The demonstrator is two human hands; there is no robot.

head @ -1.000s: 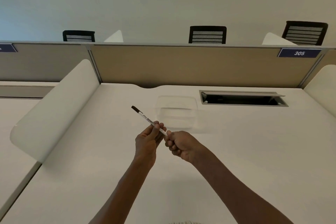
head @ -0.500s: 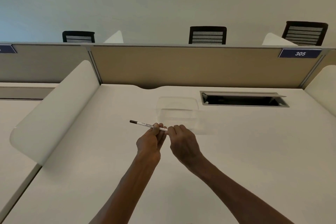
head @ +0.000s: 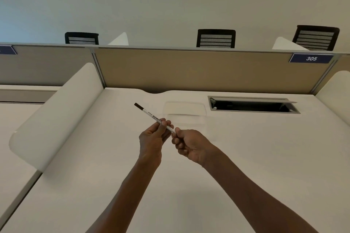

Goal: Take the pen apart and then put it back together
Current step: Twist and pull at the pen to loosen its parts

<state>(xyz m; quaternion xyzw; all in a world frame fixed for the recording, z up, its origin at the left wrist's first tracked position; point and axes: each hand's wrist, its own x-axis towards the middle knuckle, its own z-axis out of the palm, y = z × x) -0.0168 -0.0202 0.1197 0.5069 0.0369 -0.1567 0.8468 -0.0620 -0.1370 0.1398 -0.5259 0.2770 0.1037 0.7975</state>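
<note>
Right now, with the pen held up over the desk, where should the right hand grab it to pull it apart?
Probably at the near end of the pen, coming from the right, where the right hand already pinches it. The slim straight barrel slants up and left, and the left hand holds its middle, so only that end is in reach.

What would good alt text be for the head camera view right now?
Two bare hands hold a slim white pen with a dark end above a white desk; the left hand grips its middle and the right hand its near end. Behind sit a clear plastic container, an open cable slot and a tan partition.
</note>
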